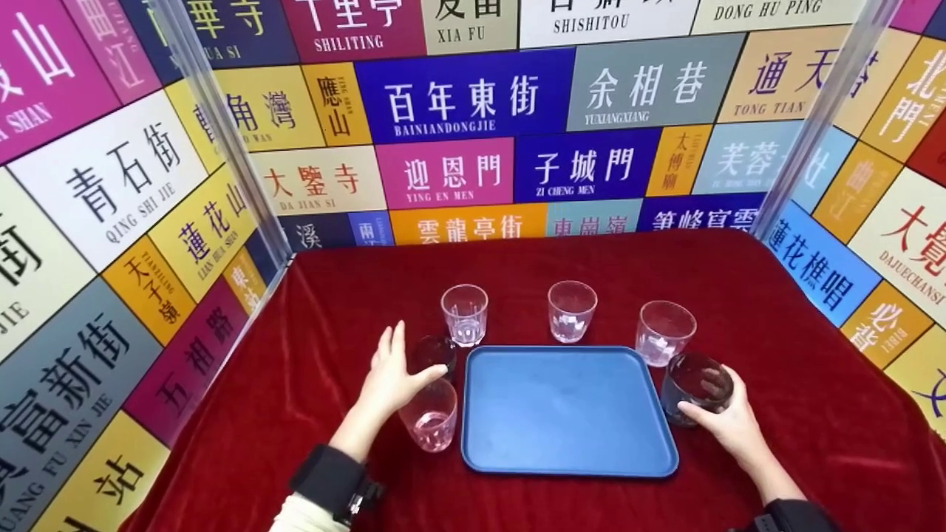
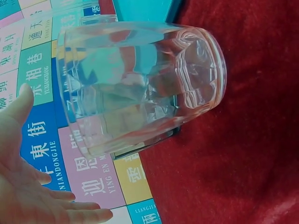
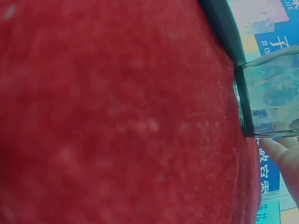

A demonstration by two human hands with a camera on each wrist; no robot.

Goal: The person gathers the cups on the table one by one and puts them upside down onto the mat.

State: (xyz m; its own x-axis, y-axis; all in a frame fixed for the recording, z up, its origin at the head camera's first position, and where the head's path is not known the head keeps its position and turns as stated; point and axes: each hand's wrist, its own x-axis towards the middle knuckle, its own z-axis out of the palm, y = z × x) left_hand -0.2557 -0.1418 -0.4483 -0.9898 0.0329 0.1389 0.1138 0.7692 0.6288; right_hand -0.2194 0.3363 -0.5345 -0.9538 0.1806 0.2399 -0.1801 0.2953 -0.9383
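Fingers spread and straight, my left hand (image 1: 390, 378) is beside a dark tinted glass (image 1: 436, 355) left of the blue tray (image 1: 569, 414). Its thumb overlaps that glass in the head view. Just nearer to me stands a clear glass (image 1: 432, 427), which fills much of the left wrist view, apart from the open palm (image 2: 23, 186). At the tray's right side my right hand (image 1: 735, 425) holds another dark glass (image 1: 684, 395), thumb in front and fingers round the far side. The right wrist view catches this glass (image 3: 273, 95) upright at the edge.
Behind the tray stand three clear glasses: one at the left (image 1: 465, 316), one in the middle (image 1: 572, 314) and one at the right (image 1: 664, 336), close to the held dark glass. Red velvet cloth (image 1: 332, 295) covers the table. Sign-patterned walls (image 1: 458, 96) enclose it.
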